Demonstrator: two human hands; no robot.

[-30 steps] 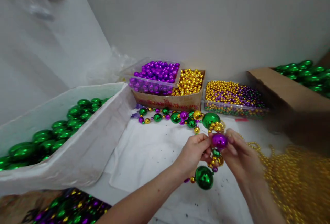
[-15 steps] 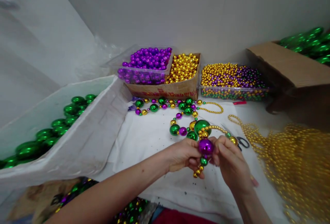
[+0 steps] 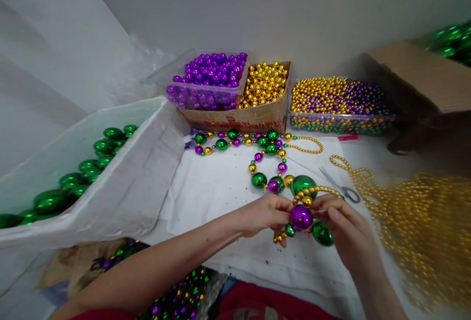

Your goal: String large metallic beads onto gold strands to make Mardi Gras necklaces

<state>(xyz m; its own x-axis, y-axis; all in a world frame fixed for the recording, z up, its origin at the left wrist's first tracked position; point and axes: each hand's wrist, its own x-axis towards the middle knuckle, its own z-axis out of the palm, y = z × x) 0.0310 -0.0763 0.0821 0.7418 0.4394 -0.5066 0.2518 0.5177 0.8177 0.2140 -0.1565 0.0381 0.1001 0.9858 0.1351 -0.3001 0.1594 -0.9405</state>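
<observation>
A bead necklace (image 3: 302, 218) of large purple, green and gold beads is held between my two hands. My left hand (image 3: 268, 213) is closed, pinching the strand just left of the big purple bead. A short tail of small green and gold beads hangs below its fingers. My right hand (image 3: 348, 226) is closed on the strand on the other side, its fingertips partly hidden. A large green bead (image 3: 322, 233) sits against its palm side. Behind the hands, a bigger green ball (image 3: 303, 187) and a loop of small gold beads belong to the strand lying on the white cloth (image 3: 221, 197).
Scissors (image 3: 340, 186) lie right of the strand, near a heap of gold bead chains (image 3: 430, 231). Along the back stand a clear tub of purple beads (image 3: 206, 89), a carton of gold beads (image 3: 228, 120) and a tub of mixed beads (image 3: 338, 120). A white bin (image 3: 147, 163) holds green beads.
A large green bead now shows by my right palm. The short bead tail at my left hand has swung leftward. My view has shifted slightly, and both hands still grip the strand.
</observation>
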